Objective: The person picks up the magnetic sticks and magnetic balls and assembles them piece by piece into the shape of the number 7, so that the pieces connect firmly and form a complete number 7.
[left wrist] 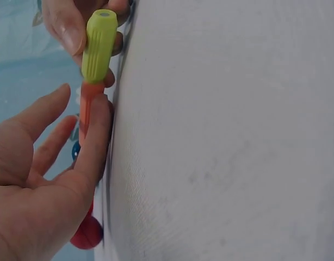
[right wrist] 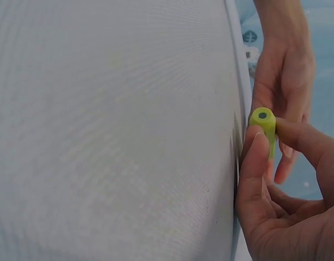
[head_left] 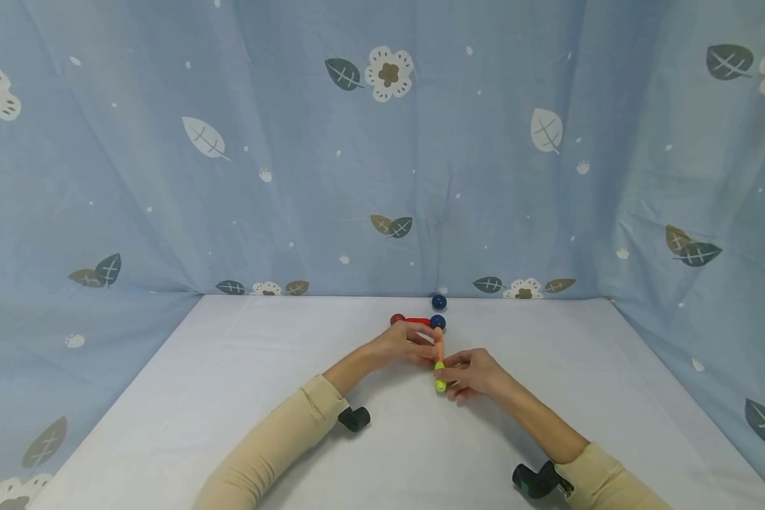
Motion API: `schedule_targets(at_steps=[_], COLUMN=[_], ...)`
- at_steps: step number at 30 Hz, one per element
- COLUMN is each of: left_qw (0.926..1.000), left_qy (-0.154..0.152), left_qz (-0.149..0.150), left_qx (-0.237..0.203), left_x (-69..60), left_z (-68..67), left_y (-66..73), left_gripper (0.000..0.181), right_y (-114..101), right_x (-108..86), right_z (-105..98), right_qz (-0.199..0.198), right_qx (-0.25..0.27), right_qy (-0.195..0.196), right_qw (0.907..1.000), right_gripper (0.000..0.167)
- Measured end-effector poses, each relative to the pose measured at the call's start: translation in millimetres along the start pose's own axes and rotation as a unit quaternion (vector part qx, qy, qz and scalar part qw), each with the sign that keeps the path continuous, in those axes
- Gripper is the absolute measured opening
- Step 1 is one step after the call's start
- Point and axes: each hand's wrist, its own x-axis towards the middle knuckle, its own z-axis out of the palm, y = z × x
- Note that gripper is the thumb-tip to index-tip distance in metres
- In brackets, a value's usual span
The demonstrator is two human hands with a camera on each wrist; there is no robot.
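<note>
My right hand (head_left: 481, 374) pinches a yellow-green magnetic rod (left wrist: 100, 46) between thumb and fingers. The rod's near end faces the camera in the right wrist view, showing a dark round tip. End to end with it is an orange rod (head_left: 439, 346), which runs back toward a blue ball (head_left: 438, 322). My left hand (head_left: 403, 343) is beside the orange rod; in the left wrist view one digit lies against it, while the other fingers stand loosely apart. A red rod (head_left: 418, 321) links that blue ball and a red ball (head_left: 397, 319), partly behind the left hand.
A second blue ball (head_left: 439, 302) sits at the back edge of the white table (head_left: 280, 340), close to the blue patterned curtain (head_left: 280, 198). Black wrist cameras hang under both sleeves, such as the left camera (head_left: 355, 418).
</note>
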Motion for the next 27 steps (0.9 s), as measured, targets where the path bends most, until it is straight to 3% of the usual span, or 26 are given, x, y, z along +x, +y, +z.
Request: schedule_targets(at_steps=[27], left_qw=[0.9997], left_qy=[0.004], left_qz=[-0.015], left_qx=[-0.018], left_x=[-0.1], left_z=[8.3], left_y=[3.7], left_gripper=[0.041], right_y=[-0.8], right_x=[-2.0], right_z=[-3.8], right_qz=[-0.015], right_qx=[-0.027], right_qy=[-0.027], right_qw=[0.9992], right_gripper=[0.049])
